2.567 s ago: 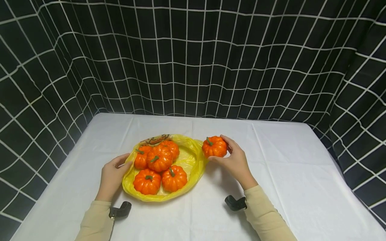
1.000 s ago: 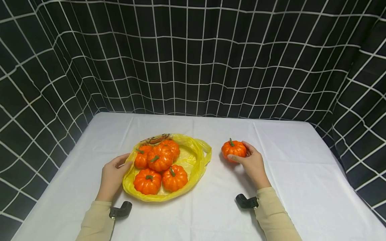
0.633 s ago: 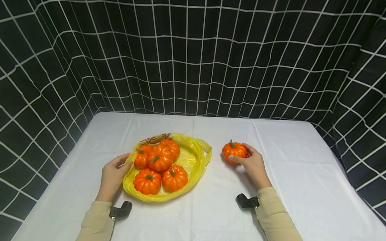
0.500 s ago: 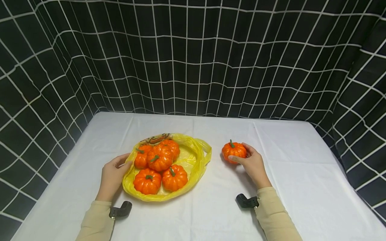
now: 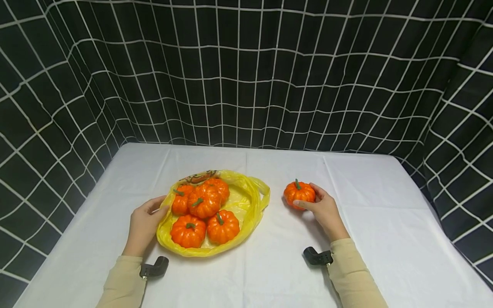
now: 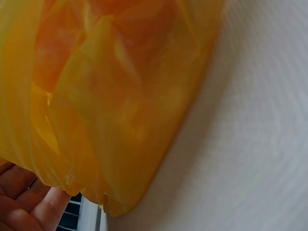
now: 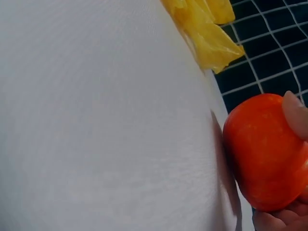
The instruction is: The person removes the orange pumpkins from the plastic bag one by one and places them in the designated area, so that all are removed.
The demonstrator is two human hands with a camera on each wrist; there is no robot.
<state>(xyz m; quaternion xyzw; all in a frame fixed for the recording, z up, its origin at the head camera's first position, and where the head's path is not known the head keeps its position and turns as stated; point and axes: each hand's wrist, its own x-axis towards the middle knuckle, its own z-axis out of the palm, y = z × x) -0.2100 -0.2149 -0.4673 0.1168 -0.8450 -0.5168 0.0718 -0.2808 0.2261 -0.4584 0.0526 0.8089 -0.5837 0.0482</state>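
Observation:
A small orange pumpkin (image 5: 299, 195) with a green stem is held in my right hand (image 5: 325, 212), thumb on its near side and fingers round its right side. It is low over the white cloth or resting on it; I cannot tell which. In the right wrist view the thumb and fingertips lie on the glossy pumpkin (image 7: 264, 151). My left hand (image 5: 144, 222) pinches the left rim of a yellow plastic bag (image 5: 246, 222), which lies with its mouth spread wide. Inside sit several similar pumpkins (image 5: 188, 231). The bag's side (image 6: 120, 125) fills much of the left wrist view, hiding the pinching fingertips.
A white cloth (image 5: 269, 265) covers the table. Behind and at both sides hangs a black curtain (image 5: 246, 77) with a white grid. A loop handle (image 5: 263, 190) of the bag sticks out toward the right. Black wrist cameras (image 5: 155, 267) are strapped on both forearms.
My right hand has carried the pumpkin rightward and slightly down, away from the bag's edge, and has barely moved over the last second. The left hand stays at the rim.

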